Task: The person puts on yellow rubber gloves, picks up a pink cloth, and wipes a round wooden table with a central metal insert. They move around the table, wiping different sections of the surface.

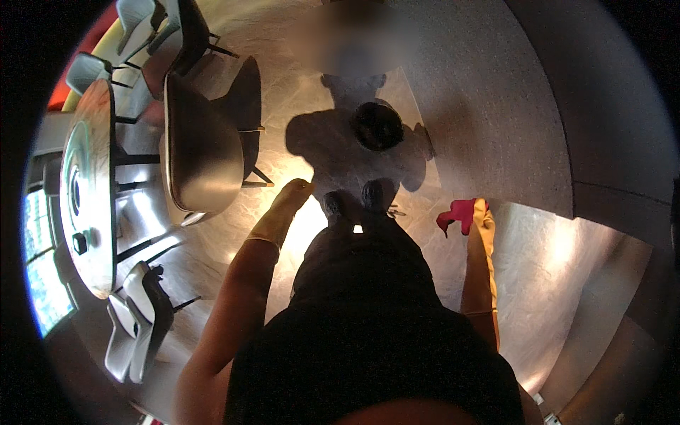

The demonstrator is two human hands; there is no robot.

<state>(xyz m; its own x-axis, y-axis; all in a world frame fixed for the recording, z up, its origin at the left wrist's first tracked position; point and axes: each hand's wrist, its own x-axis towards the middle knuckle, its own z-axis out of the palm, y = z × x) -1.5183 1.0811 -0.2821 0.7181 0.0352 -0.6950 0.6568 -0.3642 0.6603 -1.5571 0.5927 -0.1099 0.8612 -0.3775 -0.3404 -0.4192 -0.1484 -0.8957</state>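
My left hand (293, 201), in a yellow rubber glove, hangs low at my left above the pale marbled floor (281, 101). Nothing shows in it, and how far its fingers are closed is hard to make out. On the other side, my right hand (481, 212) wears the same kind of glove and grips a red cloth (458, 214), whose loose end droops towards my legs. Below me are my dark shoes (373, 194). Ahead of them a dark round object (377, 126), possibly a bin, stands within my shadow.
A brown chair (204, 154) is to my left, beside a round table (95, 212) bearing a small black object (79, 243). More chairs (139, 319) surround the table. Along my right runs a speckled grey surface (489, 106) with a corner near my right hand. The top middle is blurred.
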